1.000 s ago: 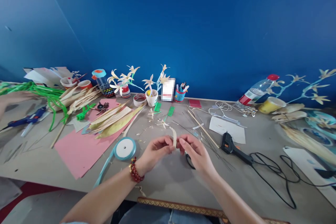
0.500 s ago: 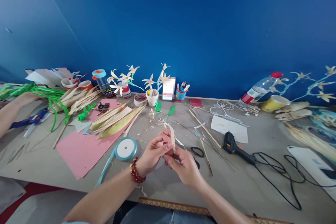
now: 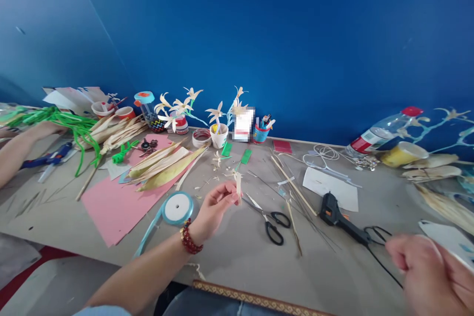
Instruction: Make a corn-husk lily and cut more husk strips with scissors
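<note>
My left hand [image 3: 218, 203], with a red bead bracelet at the wrist, is closed in a pinch on a pale dried husk strip [image 3: 239, 188]. The strip stands upright above the fingertips. Off at the right, blurred by motion, my right hand [image 3: 425, 269] is curled closed over the cord of the glue gun. What it holds, if anything, is hidden. Black-handled scissors [image 3: 273, 224] lie slightly spread on the table, right of my left hand. Left of that hand stands a roll of light blue ribbon [image 3: 177, 208] with its tail trailing toward the table's front edge.
A black glue gun [image 3: 342, 217] lies at right. Husks [image 3: 163, 170] rest on pink paper [image 3: 118, 207]. At the back stand husk flowers in a white cup [image 3: 218, 137] and a pen holder [image 3: 261, 133]. A co-worker's arm [image 3: 25, 145] reaches in at left among green strands [image 3: 79, 128].
My right hand has left my left hand and swung far to the right. The left hand keeps its pinch on the husk strip. The scissors are now uncovered.
</note>
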Action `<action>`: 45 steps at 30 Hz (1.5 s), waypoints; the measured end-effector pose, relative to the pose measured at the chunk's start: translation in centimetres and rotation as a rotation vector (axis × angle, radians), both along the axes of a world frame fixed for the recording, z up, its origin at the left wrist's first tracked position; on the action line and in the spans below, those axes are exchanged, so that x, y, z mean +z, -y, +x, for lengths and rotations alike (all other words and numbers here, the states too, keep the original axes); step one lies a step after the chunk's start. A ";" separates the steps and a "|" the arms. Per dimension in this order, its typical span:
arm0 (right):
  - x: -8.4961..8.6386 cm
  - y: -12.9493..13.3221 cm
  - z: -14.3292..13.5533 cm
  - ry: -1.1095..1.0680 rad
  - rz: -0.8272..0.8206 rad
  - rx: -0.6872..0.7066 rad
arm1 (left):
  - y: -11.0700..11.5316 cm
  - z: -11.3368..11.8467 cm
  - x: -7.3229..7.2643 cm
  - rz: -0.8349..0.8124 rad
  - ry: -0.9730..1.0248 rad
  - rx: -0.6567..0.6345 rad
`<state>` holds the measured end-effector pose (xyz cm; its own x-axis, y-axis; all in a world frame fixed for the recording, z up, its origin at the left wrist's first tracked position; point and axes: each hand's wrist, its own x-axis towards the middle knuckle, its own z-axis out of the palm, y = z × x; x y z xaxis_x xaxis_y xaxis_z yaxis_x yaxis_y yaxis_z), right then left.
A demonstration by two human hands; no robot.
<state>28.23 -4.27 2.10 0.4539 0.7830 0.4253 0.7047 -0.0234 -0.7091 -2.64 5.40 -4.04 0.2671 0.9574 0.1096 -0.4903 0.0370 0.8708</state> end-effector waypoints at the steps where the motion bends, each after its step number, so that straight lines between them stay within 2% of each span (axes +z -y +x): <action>1: 0.2 0.1 0.3 0.102 0.010 -0.013 | 0.0 0.0 0.0 0.011 -0.012 -0.001; 3: 0.2 -0.5 0.6 0.236 0.046 0.065 | 0.1 -0.1 0.0 0.021 -0.038 -0.003; 6: 0.1 -2.6 0.7 0.300 0.150 0.167 | 0.2 -0.2 0.2 0.030 -0.082 -0.008; 9: 0.2 -4.6 0.7 0.316 0.444 0.202 | 0.2 -0.2 0.1 0.071 -0.109 -0.010; 12: 0.4 -6.0 0.7 0.446 0.792 0.187 | 0.2 -0.2 0.0 0.125 -0.124 -0.018; 13: 0.4 -6.5 0.7 0.501 0.857 0.173 | 0.2 -0.2 0.0 0.142 -0.133 -0.021; 14: 0.4 -7.0 0.8 0.561 0.846 0.147 | 0.2 -0.2 0.1 0.161 -0.140 -0.022; 16: 0.3 -8.1 0.9 0.658 0.663 0.087 | 0.4 -0.2 0.2 0.198 -0.148 -0.031; 19: 0.0 -9.6 1.5 0.775 0.214 0.048 | 0.7 -0.3 0.3 0.257 -0.150 -0.062; 21: -0.2 -10.1 1.9 0.793 0.069 0.040 | 0.8 -0.3 0.3 0.306 -0.176 -0.081; 22: -0.3 -10.1 2.2 0.790 0.042 0.027 | 0.8 -0.4 0.3 0.332 -0.192 -0.085; 24: -0.5 -10.1 2.4 0.774 0.087 0.022 | 0.8 -0.5 0.2 0.376 -0.219 -0.083; 27: -1.0 -9.4 1.4 0.768 0.119 0.118 | 0.8 -0.7 0.2 0.416 -0.236 -0.059; 30: -2.6 -8.2 -1.2 0.685 0.005 0.336 | 0.8 -1.0 0.5 0.475 -0.254 -0.015; 32: -3.9 -7.2 -3.1 0.649 -0.053 0.591 | 0.8 -1.1 0.7 0.521 -0.266 0.008; 34: -5.2 -6.3 -4.6 0.699 -0.166 0.692 | 0.8 -1.2 0.9 0.551 -0.270 0.019; 38: -6.4 -5.4 -5.9 0.803 -0.311 0.623 | 0.6 -1.3 0.9 0.545 -0.246 0.028; 42: -6.0 -5.5 -6.3 0.770 -0.444 0.595 | 0.6 -1.1 0.9 0.501 -0.215 0.016; 45: -5.6 -5.3 -5.8 0.654 -0.559 0.549 | 0.7 -0.8 0.9 0.424 -0.186 0.022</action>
<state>22.39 1.04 -3.49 -0.2178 0.9756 -0.0294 0.9632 0.2100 -0.1679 -3.45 4.70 -3.09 0.2991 0.8439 0.4453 -0.3212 -0.3504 0.8798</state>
